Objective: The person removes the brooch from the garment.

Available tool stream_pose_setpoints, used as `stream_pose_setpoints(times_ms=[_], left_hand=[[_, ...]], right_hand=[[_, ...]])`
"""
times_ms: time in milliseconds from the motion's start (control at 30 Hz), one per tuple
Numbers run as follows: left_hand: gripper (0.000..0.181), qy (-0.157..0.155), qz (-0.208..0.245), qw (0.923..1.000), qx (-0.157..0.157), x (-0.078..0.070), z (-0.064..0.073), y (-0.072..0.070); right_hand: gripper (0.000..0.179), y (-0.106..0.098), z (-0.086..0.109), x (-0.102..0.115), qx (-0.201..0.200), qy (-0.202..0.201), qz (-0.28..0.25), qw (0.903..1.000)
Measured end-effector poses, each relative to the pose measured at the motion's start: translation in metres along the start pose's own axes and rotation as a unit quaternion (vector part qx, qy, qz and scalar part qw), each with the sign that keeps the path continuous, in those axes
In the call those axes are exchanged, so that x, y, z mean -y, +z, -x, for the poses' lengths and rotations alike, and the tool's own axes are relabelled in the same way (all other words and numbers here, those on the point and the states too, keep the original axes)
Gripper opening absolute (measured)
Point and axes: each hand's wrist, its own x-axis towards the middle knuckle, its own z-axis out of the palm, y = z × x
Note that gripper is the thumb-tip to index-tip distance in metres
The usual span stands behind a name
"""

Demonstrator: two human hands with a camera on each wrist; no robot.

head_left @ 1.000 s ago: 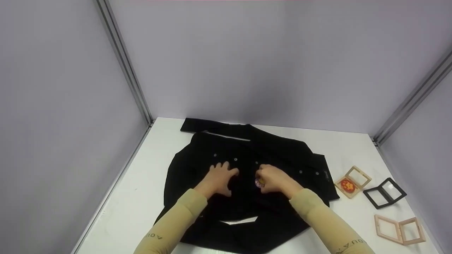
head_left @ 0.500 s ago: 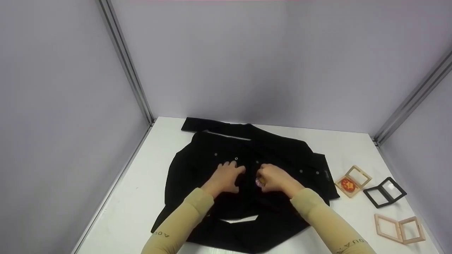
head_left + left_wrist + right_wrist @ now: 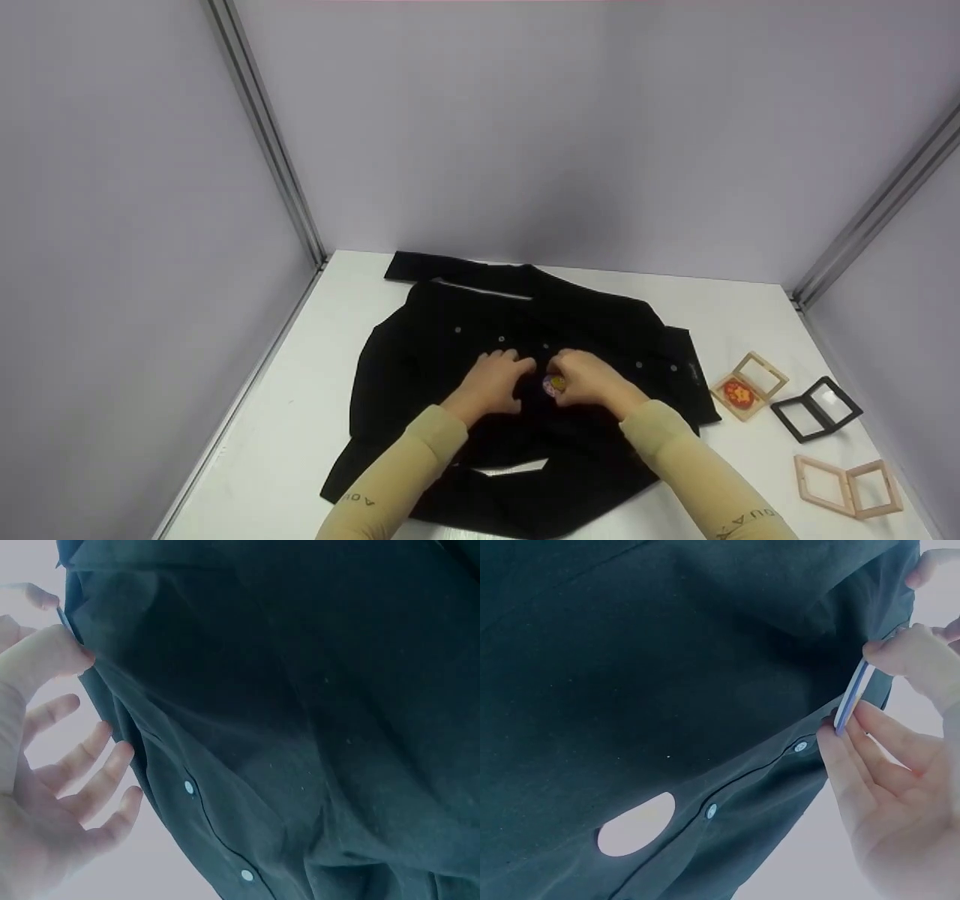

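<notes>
A black button-up shirt [image 3: 442, 367] lies spread on the white table, its pale buttons showing in every view. My right hand [image 3: 589, 379] pinches a round badge [image 3: 553, 385] with a purple, white and yellow face, over the middle of the shirt. In the right wrist view that badge [image 3: 853, 696] is edge-on between thumb and fingers. My left hand [image 3: 495, 382] is just left of it, low over the shirt, fingers spread and loosely bent. The left wrist view shows the left hand [image 3: 67, 787] holding nothing, its thumb near the cloth.
On the right of the white table [image 3: 277, 420] stand a wooden folding frame [image 3: 750, 385] with a red and yellow round piece, a black folding frame [image 3: 817, 409] and another pale wooden one [image 3: 849, 487]. Grey walls enclose the back and sides.
My left hand has slid right across the shirt, closer to the right hand. The right hand has stayed nearly in place with the badge, whose face shows slightly more.
</notes>
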Motion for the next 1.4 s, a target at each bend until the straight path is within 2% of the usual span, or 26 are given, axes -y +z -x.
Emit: stream_pose_setpoints(times_ms=[133,367,633,833,1133,1400], left_hand=[[0.054,0.009,0.006,0.9999,-0.004,-0.004,-0.002,0.002],[0.043,0.032,-0.005,0.9989,-0.034,-0.008,-0.003,0.008],[0.042,0.034,-0.003,0.9988,-0.034,-0.01,-0.005,0.016],[0.04,0.033,0.002,0.9985,-0.043,-0.008,-0.006,0.022],[0.036,0.033,0.005,0.9979,-0.056,-0.009,-0.01,0.021],[0.03,0.049,-0.003,0.9962,-0.072,-0.011,-0.013,0.024]], right_hand=[[0.043,-0.001,0.0,-0.001,-0.005,-0.001,-0.003,1.0],[0.044,0.0,0.001,-0.002,-0.017,-0.01,-0.015,0.9997],[0.043,0.002,0.002,-0.002,-0.029,-0.036,-0.027,0.9986],[0.043,0.003,0.001,-0.002,-0.017,-0.03,-0.042,0.9985],[0.039,0.006,-0.003,-0.002,-0.016,-0.035,-0.057,0.9976],[0.025,0.006,-0.005,-0.003,-0.014,-0.034,-0.051,0.998]])
